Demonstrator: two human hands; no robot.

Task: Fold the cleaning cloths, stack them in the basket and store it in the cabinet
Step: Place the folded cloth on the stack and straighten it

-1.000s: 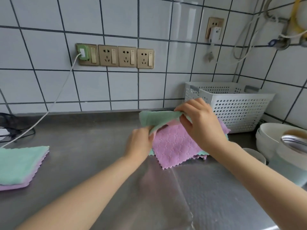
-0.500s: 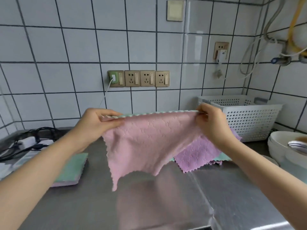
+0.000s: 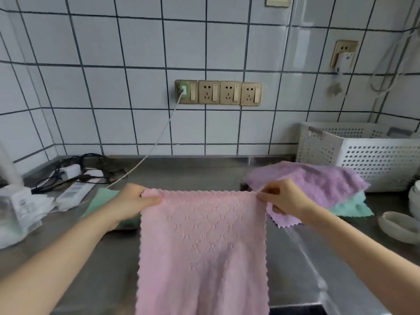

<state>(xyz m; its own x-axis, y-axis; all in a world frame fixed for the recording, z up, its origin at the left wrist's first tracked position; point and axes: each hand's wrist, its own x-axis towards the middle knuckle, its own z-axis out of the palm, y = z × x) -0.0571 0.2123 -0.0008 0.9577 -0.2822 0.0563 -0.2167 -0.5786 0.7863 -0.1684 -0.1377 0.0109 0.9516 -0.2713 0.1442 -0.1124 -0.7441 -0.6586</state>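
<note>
A pink cleaning cloth hangs spread out over the steel counter. My left hand pinches its top left corner and my right hand pinches its top right corner. Behind my right hand lies a loose pile of unfolded cloths, purple on top and teal beneath. A folded green cloth lies behind my left hand, mostly hidden by it. The white perforated basket stands at the back right against the tiled wall.
Power strips and black cables clutter the back left corner, with a white cord running up to the wall sockets. A clear container stands at the far left. Bowls sit at the right edge.
I lifted the pink cloth off the pile, spread it between both hands, and now it hangs straight down. The view has shifted left and my hands sit lower.
</note>
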